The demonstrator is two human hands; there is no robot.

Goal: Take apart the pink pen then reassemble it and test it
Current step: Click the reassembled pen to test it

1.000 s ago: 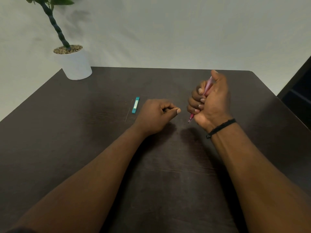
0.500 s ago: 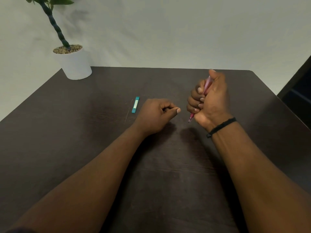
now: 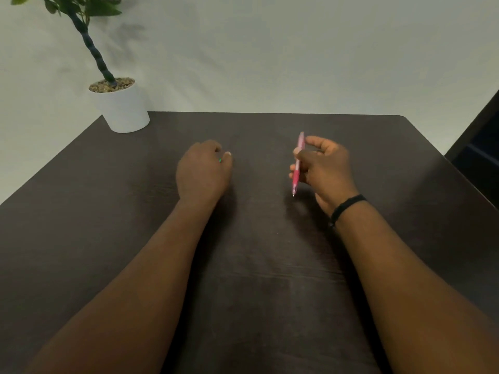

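My right hand (image 3: 326,171) holds the pink pen (image 3: 297,168) nearly upright between thumb and fingers. The pen's tip points down, just above the dark table (image 3: 256,265). My left hand (image 3: 202,171) lies knuckles up, left of the pen, on the spot where a small teal piece (image 3: 220,160) rests. Only a green sliver of that piece shows beside my thumb. I cannot see whether my left fingers grip it.
A white pot with a plant (image 3: 121,106) stands at the table's far left corner. The table's right edge runs past a dark object (image 3: 478,147) at the far right. A black band (image 3: 347,209) circles my right wrist.
My left hand has moved left and forward onto the teal piece, covering it. My right hand has loosened from a fist around the pen to a finger hold.
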